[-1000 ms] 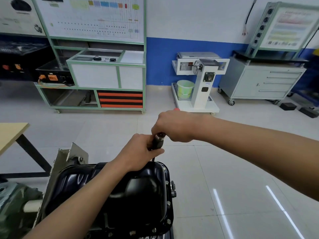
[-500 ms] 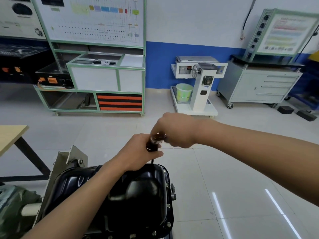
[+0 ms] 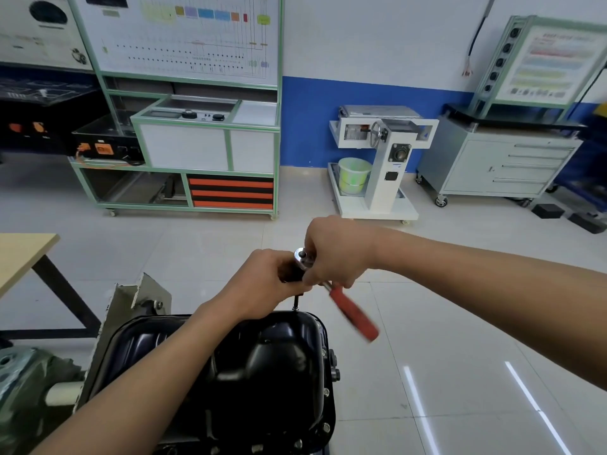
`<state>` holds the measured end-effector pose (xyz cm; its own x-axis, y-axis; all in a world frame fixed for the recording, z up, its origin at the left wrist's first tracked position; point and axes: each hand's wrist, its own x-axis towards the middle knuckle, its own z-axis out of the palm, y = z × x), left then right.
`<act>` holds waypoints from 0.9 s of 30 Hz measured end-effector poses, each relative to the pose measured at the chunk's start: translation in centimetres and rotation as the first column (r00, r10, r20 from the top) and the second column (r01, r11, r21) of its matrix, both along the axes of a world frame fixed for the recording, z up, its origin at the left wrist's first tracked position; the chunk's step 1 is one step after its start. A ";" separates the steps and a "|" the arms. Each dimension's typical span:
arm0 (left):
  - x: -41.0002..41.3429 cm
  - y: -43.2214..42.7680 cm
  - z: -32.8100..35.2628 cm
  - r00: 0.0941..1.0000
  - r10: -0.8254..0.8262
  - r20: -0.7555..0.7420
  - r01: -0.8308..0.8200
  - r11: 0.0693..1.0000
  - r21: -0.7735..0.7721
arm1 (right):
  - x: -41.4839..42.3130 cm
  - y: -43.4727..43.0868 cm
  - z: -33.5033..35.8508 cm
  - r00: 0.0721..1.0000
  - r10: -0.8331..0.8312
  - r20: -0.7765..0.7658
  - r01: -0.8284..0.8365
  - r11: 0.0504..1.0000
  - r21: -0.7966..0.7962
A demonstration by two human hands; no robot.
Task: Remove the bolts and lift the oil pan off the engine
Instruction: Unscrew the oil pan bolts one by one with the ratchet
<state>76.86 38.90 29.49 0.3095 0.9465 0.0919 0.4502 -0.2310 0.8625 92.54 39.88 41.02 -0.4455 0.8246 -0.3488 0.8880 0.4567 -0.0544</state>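
Left hand (image 3: 262,280) clamps the ratchet (image 3: 331,290) head to steady the socket on a far-edge bolt of the oil pan (image 3: 249,372), while right hand (image 3: 335,254) grips its red handle for leverage.

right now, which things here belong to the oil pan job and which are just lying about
In the job: oil pan, rim bolts, ratchet wrench, left hand and right hand gripping it.
Lying about: green bucket, grey drawer cabinet, wooden table.
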 end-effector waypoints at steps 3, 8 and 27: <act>-0.3 0.3 0.2 0.998 0.035 -0.043 -0.035 0.999 -0.001 | 0.3 0.3 0.1 0.955 0.236 0.180 -0.279 0.923 0.267; -0.5 0.2 0.5 0.999 -0.001 -0.053 0.000 1.000 -0.023 | 0.6 0.9 0.6 0.869 0.447 0.213 -0.494 0.814 0.305; -4.3 0.9 1.1 1.000 0.005 0.005 -0.005 0.998 -0.059 | -1.1 2.0 -0.5 0.950 0.220 -0.223 -0.180 0.966 0.188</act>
